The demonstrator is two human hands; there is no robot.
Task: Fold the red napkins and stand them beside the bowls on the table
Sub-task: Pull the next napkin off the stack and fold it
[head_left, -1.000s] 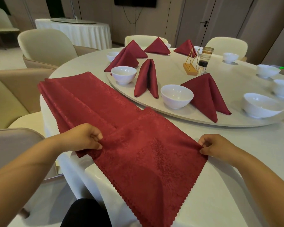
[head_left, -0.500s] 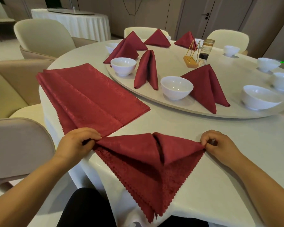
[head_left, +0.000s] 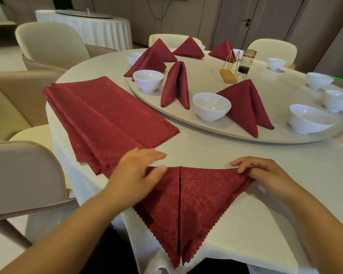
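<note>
Table (head_left: 285, 194): we're looking at a big round one in a white cloth, with its right side running out of frame.
Turntable (head_left: 206, 80): it's sitting on the table, carrying bowls and the standing napkins (head_left: 246, 107).
Napkin stack (head_left: 111, 115): flat red ones are lying left of the turntable, drooping over the table edge.
Front napkin (head_left: 202, 198): it's lying at the near edge as a downward triangle with a seam down the middle and its tip hanging off.
Nearest bowl (head_left: 211, 105): it's showing us just glossy white inside.
Left hand (head_left: 135, 175): it's lying flat with fingers straight, pressing the front napkin's left corner and hiding it.
Right hand (head_left: 265, 175): its fingers are curling in, pinching the right corner.
Jar (head_left: 247, 64): it's holding something dark low down, and we're not managing to tell what.
Far bowls: they're peeking out from behind the napkins, mostly covered.
</note>
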